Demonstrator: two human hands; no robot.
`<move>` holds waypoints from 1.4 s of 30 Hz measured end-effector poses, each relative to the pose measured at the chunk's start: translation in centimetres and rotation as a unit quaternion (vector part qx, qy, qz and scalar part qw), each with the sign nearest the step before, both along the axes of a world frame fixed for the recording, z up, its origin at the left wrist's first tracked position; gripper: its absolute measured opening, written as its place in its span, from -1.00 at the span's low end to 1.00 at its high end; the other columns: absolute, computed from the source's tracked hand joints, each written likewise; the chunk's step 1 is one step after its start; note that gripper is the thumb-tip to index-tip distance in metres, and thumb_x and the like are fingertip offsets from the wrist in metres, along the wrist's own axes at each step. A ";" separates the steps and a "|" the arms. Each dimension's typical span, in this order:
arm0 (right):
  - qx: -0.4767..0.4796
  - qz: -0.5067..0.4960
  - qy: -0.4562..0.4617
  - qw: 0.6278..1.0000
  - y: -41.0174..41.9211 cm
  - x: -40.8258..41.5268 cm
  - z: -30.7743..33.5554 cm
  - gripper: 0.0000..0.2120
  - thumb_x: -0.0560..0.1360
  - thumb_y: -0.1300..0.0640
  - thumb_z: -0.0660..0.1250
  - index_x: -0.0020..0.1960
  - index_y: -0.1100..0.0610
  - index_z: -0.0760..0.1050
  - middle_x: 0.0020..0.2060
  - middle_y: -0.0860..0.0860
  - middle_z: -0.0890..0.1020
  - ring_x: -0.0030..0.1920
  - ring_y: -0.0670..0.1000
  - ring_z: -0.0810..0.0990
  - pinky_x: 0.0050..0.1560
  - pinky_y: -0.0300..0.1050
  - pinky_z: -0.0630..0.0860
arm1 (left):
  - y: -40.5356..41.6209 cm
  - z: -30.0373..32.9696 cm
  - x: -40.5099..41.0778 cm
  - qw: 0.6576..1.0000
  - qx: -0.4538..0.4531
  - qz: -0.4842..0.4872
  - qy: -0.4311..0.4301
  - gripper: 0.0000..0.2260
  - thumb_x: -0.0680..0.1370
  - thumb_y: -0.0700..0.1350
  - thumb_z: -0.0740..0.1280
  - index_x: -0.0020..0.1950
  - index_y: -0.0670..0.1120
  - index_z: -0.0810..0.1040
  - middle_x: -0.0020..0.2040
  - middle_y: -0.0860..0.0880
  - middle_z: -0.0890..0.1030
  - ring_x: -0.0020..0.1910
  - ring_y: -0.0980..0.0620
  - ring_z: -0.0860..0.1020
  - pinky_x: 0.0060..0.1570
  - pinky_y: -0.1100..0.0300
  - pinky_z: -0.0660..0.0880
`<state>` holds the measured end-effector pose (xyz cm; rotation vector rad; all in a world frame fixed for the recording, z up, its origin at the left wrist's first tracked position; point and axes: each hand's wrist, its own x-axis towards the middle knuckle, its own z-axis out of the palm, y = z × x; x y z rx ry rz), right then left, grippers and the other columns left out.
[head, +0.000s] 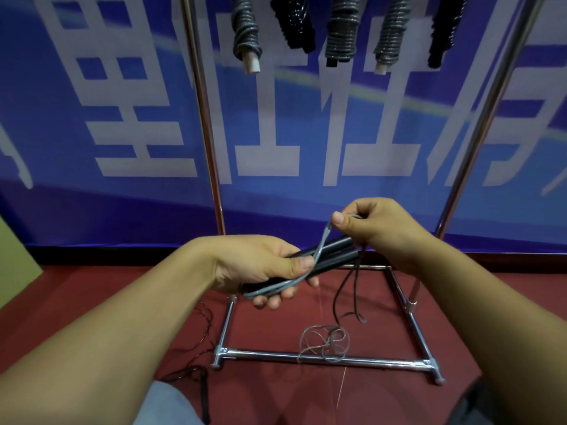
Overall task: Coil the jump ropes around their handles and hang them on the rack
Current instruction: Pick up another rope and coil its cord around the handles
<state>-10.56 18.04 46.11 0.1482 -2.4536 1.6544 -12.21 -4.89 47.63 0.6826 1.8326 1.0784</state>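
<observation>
1. Nearest the camera, the left hand (264, 268) gripped the pair of dark handles (331, 253) side by side, thumb pressing the rope against them. The handles looked rigid, light and smooth, so a full-palm grip near their near end seemed the right hold; a looser one would likely let them slide apart.
2. Just beyond, the right hand (374, 228) pinched a loop of the grey rope (322, 245) between thumb and fingers, above the far end of the handles. The rope looked thin, limp and slick, and would probably spring off the handles unless kept taut while wound.
3. Below the hands, the slack of the rope (325, 342) hung down and lay tangled on the red floor (92, 302), draped over the near bar of the rack base (306, 357). It could snag there when drawn up.
4. Farther off, the rack uprights (202, 118) stood left and right, with open room between them for lifting.
5. Farthest and highest, coiled ropes (340, 29) already hung from the top of the rack, close together; any free gap was out of view.
</observation>
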 end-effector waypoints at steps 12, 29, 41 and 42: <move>-0.029 0.005 0.009 1.000 -0.1 0.1 0.1 -0.63 0.58 -0.07 0.28 -0.23 0.18 0.58 -0.46 0.06 0.42 -0.43 0.02 0.35 -0.40 -0.16 0.34 | 0.9 0.1 0.0 0.971 0.212 0.111 0.010 -0.67 0.52 0.09 0.23 0.15 -0.11 0.48 -0.27 -0.03 0.57 -0.27 -0.02 0.64 -0.27 0.13 0.62; 0.029 0.004 -0.071 0.997 -1.0 0.4 -0.4 -0.76 0.66 0.04 0.20 -0.08 0.13 0.55 -0.43 0.01 0.42 -0.47 0.01 0.47 -0.34 -0.11 0.43 | 1.3 -1.4 -1.8 0.935 0.164 0.307 0.068 -0.70 0.67 0.06 0.21 0.20 -0.15 0.52 -0.34 0.04 0.51 -0.51 0.12 0.35 -0.54 0.28 0.30; 0.075 0.015 -0.045 0.996 -1.8 0.7 -1.1 -0.89 0.62 0.10 0.27 0.04 0.07 0.57 -0.48 -0.07 0.52 -0.43 -0.04 0.44 -0.31 -0.09 0.39 | 0.9 -2.3 -2.9 0.920 0.121 0.346 0.137 -0.75 0.67 0.07 0.23 0.12 -0.07 0.56 -0.26 -0.01 0.53 -0.51 0.13 0.36 -0.51 0.25 0.34; 0.077 0.007 -0.048 0.996 -1.7 0.6 -1.2 -0.88 0.62 0.08 0.28 0.02 0.07 0.58 -0.47 -0.07 0.54 -0.42 -0.03 0.43 -0.30 -0.07 0.39 | 0.9 -2.4 -3.0 0.918 0.116 0.348 0.149 -0.76 0.67 0.06 0.23 0.11 -0.07 0.56 -0.26 -0.02 0.54 -0.51 0.12 0.37 -0.51 0.25 0.34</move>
